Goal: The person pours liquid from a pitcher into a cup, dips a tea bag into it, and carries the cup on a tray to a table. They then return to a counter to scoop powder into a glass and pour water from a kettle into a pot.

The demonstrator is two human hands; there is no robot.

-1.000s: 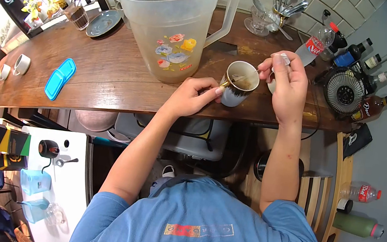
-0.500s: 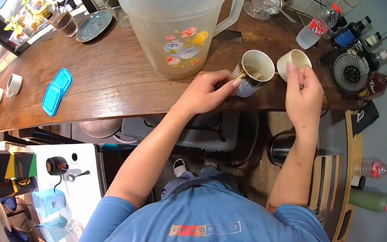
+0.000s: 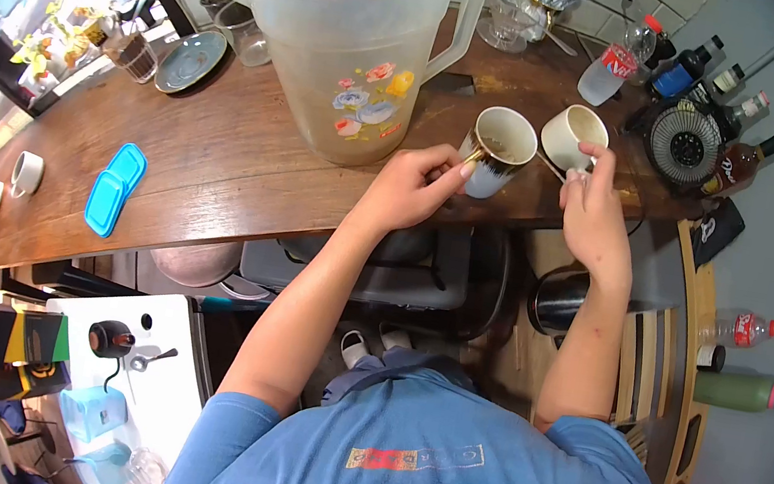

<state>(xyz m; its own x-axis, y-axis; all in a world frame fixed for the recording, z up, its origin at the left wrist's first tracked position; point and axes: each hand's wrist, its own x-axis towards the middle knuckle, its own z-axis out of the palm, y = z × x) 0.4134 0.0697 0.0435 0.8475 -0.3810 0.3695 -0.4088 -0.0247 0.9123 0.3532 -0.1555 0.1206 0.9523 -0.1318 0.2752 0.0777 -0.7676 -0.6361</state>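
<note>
My left hand (image 3: 416, 186) is closed on the gold handle of a white mug with a dark and gold pattern (image 3: 498, 154), which stands upright near the table's front edge. My right hand (image 3: 598, 213) is at the near side of a cream mug (image 3: 574, 136), its fingers pinched at the mug's handle. A thin stick-like item shows just left of those fingers. Behind my left hand stands a large translucent pitcher (image 3: 336, 52) with printed flowers.
The wooden table (image 3: 247, 169) holds a blue lid (image 3: 116, 189), a grey plate (image 3: 191, 62) and two small white cups at the left. A small fan (image 3: 688, 146), a red-labelled bottle (image 3: 615, 65) and dark bottles stand at the back right.
The cream mug now stands more upright, slightly left of where it was. My right hand has moved from over its rim down to its near side.
</note>
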